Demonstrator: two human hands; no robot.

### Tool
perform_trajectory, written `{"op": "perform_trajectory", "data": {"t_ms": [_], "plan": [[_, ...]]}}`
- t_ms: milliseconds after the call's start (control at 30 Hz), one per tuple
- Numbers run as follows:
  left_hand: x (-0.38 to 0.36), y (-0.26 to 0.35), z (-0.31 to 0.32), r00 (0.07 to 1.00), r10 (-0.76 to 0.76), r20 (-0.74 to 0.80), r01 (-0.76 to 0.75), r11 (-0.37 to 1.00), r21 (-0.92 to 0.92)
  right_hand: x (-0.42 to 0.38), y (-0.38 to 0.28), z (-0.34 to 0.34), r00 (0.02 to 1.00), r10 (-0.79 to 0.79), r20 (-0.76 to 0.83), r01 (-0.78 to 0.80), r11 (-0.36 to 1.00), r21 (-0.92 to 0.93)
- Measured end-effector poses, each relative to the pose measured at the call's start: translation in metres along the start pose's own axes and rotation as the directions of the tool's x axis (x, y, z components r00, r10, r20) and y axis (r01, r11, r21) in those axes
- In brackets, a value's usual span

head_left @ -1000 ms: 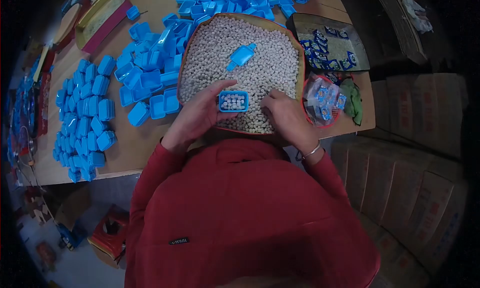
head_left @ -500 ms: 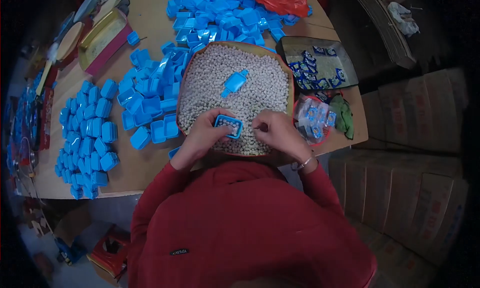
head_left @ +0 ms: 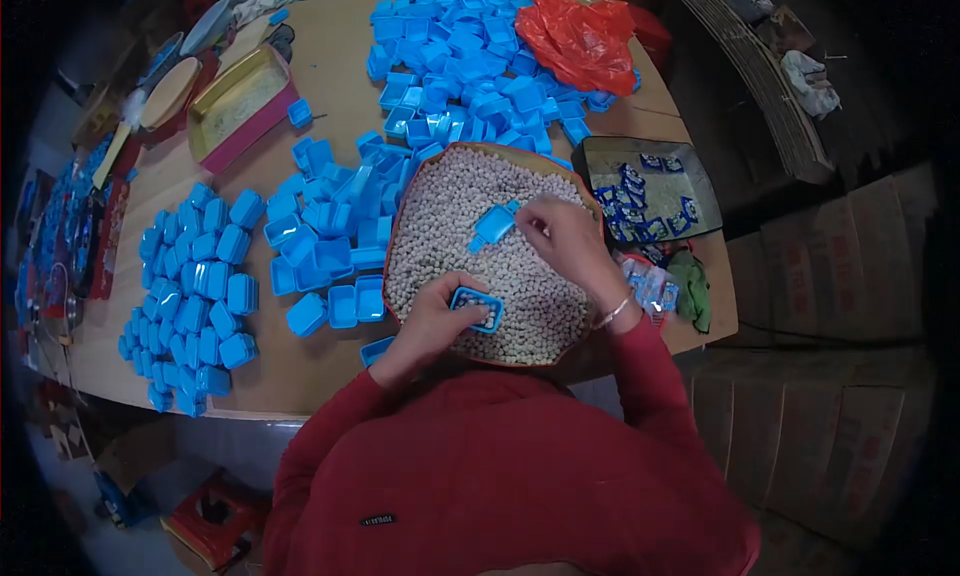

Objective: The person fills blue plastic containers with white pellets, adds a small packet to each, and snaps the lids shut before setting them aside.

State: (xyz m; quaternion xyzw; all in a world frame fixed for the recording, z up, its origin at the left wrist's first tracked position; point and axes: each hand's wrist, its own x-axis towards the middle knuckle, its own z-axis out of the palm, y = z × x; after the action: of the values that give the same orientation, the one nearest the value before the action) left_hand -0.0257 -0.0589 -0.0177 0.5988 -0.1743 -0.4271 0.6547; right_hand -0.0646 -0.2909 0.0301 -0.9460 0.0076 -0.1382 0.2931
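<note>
My left hand (head_left: 437, 319) holds a small blue box (head_left: 476, 310) by its left side, low over a wide tray of pale round beads (head_left: 460, 201). Beads show inside the box. A blue lid with tabs (head_left: 493, 227) lies on the beads near the tray's middle. My right hand (head_left: 562, 238) is at the upper right end of that lid, its fingers bent and pressed together; the fingertips are at the lid's tab, and whether they grip it is too small to tell.
Closed blue boxes (head_left: 205, 276) stand grouped at left. Open blue boxes (head_left: 325, 216) are heaped beside and behind the bead tray. A dark tray (head_left: 705, 211) with blue packets, a red plastic bag (head_left: 575, 41), a green cloth (head_left: 690, 288) and a pink box (head_left: 245, 141) surround them.
My right hand has moved from beside the box up and away to the lid. My left hand still holds the box. The whole view has shifted, with the table lower in it.
</note>
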Motion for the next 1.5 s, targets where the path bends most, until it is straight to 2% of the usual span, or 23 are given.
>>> {"op": "perform_trajectory", "data": {"t_ms": [33, 100, 167, 200, 267, 367, 400, 467, 533, 567, 600, 633, 667, 733, 767, 800, 833, 867, 900, 1100, 1200, 1300, 1500], "plan": [[0.0, 0.002, 0.0, 0.999, -0.041, -0.007, 0.041, 0.997, -0.072, 0.019, -0.002, -0.01, 0.999, 0.042, -0.003, -0.042, 0.998, -0.047], [-0.005, 0.015, 0.002, 0.99, -0.141, -0.01, 0.137, 0.976, -0.168, 0.059, 0.033, -0.011, 0.988, -0.089, -0.129, 0.055, 0.968, -0.244], [-0.002, 0.01, 0.0, 0.994, -0.108, 0.021, 0.11, 0.98, -0.168, 0.102, 0.071, -0.007, 0.976, -0.039, -0.213, -0.041, 0.932, -0.361], [-0.001, 0.01, -0.003, 0.992, -0.117, 0.052, 0.122, 0.985, -0.122, 0.12, 0.085, -0.003, 0.972, -0.066, -0.228, -0.023, 0.93, -0.367], [-0.003, 0.013, 0.0, 0.99, -0.118, 0.08, 0.133, 0.967, -0.219, 0.148, 0.108, 0.006, 0.961, -0.119, -0.25, 0.015, 0.924, -0.382], [-0.001, 0.005, -0.003, 0.99, -0.095, 0.103, 0.117, 0.966, -0.231, 0.169, 0.136, 0.011, 0.998, -0.01, -0.063, -0.016, 0.913, -0.407], [0.001, 0.007, -0.003, 0.991, -0.08, 0.103, 0.102, 0.967, -0.232, 0.172, 0.138, 0.007, 0.998, -0.001, -0.07, -0.025, 0.928, -0.371], [-0.001, 0.015, -0.003, 0.989, -0.087, 0.117, 0.114, 0.962, -0.247, 0.173, 0.144, 0.002, 0.98, -0.062, -0.189, 0.051, 0.997, -0.063], [-0.003, 0.017, -0.006, 0.982, -0.1, 0.163, 0.143, 0.949, -0.28, 0.159, 0.13, -0.005, 0.953, -0.132, -0.274, 0.181, 0.97, 0.163], [0.001, 0.008, -0.007, 0.983, -0.055, 0.175, 0.104, 0.951, -0.29, 0.146, 0.116, -0.012, 0.984, 0.02, -0.179, 0.058, 0.906, 0.42], [0.002, 0.005, -0.007, 0.985, -0.031, 0.172, 0.083, 0.949, -0.305, 0.131, 0.096, -0.02, 0.988, 0.148, -0.047, -0.084, 0.766, 0.637], [0.002, 0.001, -0.007, 0.986, -0.012, 0.165, 0.066, 0.943, -0.325, 0.114, 0.076, -0.027, 0.963, 0.242, 0.115, -0.235, 0.559, 0.795], [0.002, 0.003, -0.005, 0.995, 0.004, 0.099, 0.026, 0.955, -0.297, 0.096, 0.06, -0.028, 0.96, 0.216, 0.177, -0.263, 0.479, 0.838], [0.001, 0.007, -0.003, 0.999, 0.036, 0.015, -0.033, 0.976, -0.213, 0.059, 0.027, -0.026, 0.964, 0.128, 0.231, -0.236, 0.814, 0.531], [0.002, 0.003, -0.002, 0.998, 0.06, -0.027, -0.064, 0.97, -0.233, 0.038, 0.015, -0.019, 0.958, 0.077, 0.275, -0.173, 0.922, 0.345], [0.0, 0.002, 0.0, 0.996, 0.076, -0.055, -0.087, 0.965, -0.246, 0.019, 0.001, -0.004, 0.957, -0.052, 0.286, -0.058, 0.93, 0.363], [0.0, 0.002, 0.0, 0.991, 0.104, -0.08, -0.121, 0.96, -0.252, 0.002, -0.015, 0.006, 0.958, -0.145, 0.247, 0.081, 0.964, 0.252], [0.001, -0.006, -0.003, 0.988, 0.141, -0.063, -0.151, 0.962, -0.229, -0.012, -0.029, 0.013, 0.946, -0.245, 0.213, 0.221, 0.967, 0.127], [0.0, -0.007, -0.002, 0.986, 0.157, -0.057, -0.166, 0.963, -0.212, -0.021, -0.034, 0.019, 0.948, -0.306, 0.092, 0.298, 0.951, 0.088], [-0.001, 0.0, 0.002, 0.981, 0.189, -0.037, -0.192, 0.976, -0.101, -0.048, -0.032, 0.002, 0.952, -0.29, 0.099, 0.286, 0.957, 0.048], [-0.002, -0.004, 0.005, 0.968, 0.246, -0.058, -0.249, 0.967, -0.055, -0.055, -0.044, 0.004, 0.941, -0.327, 0.085, 0.323, 0.945, 0.053], [-0.006, -0.004, 0.009, 0.968, 0.233, -0.092, -0.231, 0.972, 0.032, -0.057, -0.051, 0.018, 0.931, -0.362, 0.045, 0.358, 0.93, 0.088], [-0.008, -0.004, 0.012, 0.969, 0.227, -0.101, -0.233, 0.971, -0.047, -0.063, -0.049, 0.027, 0.938, -0.342, -0.048, 0.345, 0.936, 0.073]]}}
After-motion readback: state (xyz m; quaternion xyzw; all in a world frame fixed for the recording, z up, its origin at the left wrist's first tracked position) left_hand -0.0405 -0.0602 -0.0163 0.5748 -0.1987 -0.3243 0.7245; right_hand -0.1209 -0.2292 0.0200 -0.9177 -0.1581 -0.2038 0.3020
